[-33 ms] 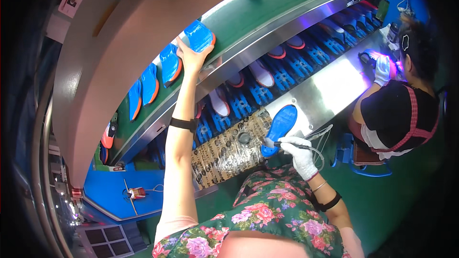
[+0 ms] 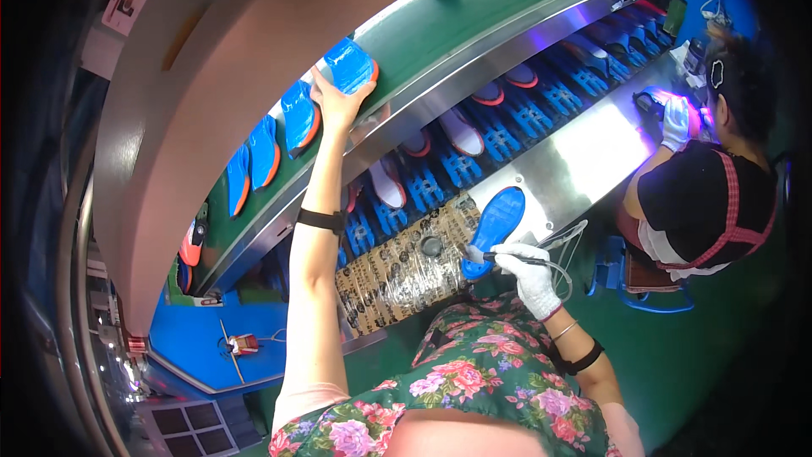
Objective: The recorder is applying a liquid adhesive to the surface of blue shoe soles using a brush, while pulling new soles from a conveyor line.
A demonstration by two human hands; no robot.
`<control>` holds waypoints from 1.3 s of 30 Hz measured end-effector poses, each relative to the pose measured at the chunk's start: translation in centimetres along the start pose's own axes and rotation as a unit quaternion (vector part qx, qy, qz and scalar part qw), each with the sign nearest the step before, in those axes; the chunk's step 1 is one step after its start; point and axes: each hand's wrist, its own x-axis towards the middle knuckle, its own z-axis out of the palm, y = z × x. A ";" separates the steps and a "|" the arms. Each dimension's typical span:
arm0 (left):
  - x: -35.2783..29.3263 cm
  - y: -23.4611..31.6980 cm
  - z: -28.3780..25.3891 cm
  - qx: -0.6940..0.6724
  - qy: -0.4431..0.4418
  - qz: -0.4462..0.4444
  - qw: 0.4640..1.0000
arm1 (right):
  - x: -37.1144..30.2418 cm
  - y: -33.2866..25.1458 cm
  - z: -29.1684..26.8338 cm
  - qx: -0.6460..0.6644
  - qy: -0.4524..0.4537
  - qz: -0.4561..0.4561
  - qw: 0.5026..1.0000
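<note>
Left hand stretched up-forward, fingers gripping blue insole on green belt. Right hand, gloved, nearer body, clasping thin tool against second insole, long axis running away up-right.

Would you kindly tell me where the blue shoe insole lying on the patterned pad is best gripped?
Grip the blue shoe insole at its wide toe end, coming from the far upper-right side. Its heel end is taken by the gloved right hand with a thin tool, while the toe end lies flat and free on the patterned pad.

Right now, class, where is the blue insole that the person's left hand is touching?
The blue insole lies upper centre on the green conveyor belt, under the raised left hand, rightmost of a row of insoles.
</note>
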 end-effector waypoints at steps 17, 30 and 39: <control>22.6 9.4 24.3 0.197 -0.250 0.203 0.926 | -0.8 -0.7 -2.3 0.034 0.172 -0.026 0.984; 17.3 8.3 11.3 -0.455 -0.192 -0.124 0.861 | -1.0 -0.3 -1.9 0.027 0.120 -0.064 0.990; -3.0 6.8 0.1 -0.746 -0.231 -0.181 0.598 | -0.1 -0.3 -1.3 0.075 0.038 -0.001 0.997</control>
